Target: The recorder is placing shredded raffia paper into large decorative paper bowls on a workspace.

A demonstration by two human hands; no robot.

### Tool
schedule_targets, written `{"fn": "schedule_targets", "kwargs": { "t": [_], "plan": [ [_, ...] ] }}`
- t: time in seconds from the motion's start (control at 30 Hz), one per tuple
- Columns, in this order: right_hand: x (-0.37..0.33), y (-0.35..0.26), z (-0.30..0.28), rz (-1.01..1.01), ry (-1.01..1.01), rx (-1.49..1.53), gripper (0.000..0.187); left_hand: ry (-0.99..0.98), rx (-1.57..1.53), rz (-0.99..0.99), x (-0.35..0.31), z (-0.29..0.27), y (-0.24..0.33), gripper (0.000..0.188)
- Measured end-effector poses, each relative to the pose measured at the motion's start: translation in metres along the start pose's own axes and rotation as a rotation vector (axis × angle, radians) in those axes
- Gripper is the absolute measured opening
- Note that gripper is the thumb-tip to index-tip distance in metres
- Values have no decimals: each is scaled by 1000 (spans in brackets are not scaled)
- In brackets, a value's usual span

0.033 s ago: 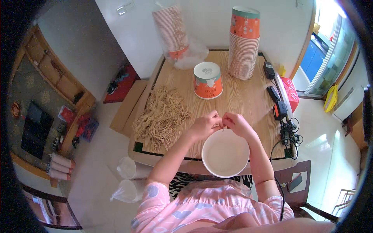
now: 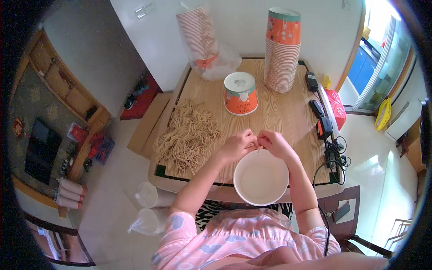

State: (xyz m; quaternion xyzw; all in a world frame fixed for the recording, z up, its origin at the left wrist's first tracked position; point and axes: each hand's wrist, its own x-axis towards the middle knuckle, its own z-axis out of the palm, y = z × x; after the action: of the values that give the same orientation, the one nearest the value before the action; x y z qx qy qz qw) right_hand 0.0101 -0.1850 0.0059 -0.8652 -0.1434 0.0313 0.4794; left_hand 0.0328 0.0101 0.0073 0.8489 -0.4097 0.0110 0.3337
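My left hand (image 2: pixel 240 146) and my right hand (image 2: pixel 275 144) meet at the far rim of a paper bucket (image 2: pixel 261 194), white inside, which is tilted with its mouth facing me at the table's near edge. Both hands are closed, fingertips pinched together over a thin tan string (image 2: pixel 259 149); only a small bit of it shows. Left of them lies a loose heap of tan strings (image 2: pixel 189 135). Beyond my hands an orange and teal paper bucket (image 2: pixel 241 100) stands upside down.
A tall stack of nested buckets (image 2: pixel 282 58) stands at the back right, another bagged stack (image 2: pixel 198 38) at the back left. Black adapters and cables (image 2: pixel 331 155) run along the right table edge. Clear-bagged containers (image 2: pixel 148 220) sit low at left, near a cardboard sheet (image 2: pixel 146 130).
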Motion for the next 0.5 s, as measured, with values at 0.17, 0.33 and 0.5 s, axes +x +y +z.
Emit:
{"fn": "schedule_targets", "kwargs": {
  "t": [0.17,0.33,0.5],
  "plan": [
    [-1,-3,-2,3,2,38,14,-2,-441,-214,-1,13,-4,14],
    [0,-2,-2,51,-41,91,15,-26,-1171,-528,0,17,-14,9],
    [-1,1,-2,64,-82,264,11,-67,-1356,-670,-2,14,-16,12]
  ]
}}
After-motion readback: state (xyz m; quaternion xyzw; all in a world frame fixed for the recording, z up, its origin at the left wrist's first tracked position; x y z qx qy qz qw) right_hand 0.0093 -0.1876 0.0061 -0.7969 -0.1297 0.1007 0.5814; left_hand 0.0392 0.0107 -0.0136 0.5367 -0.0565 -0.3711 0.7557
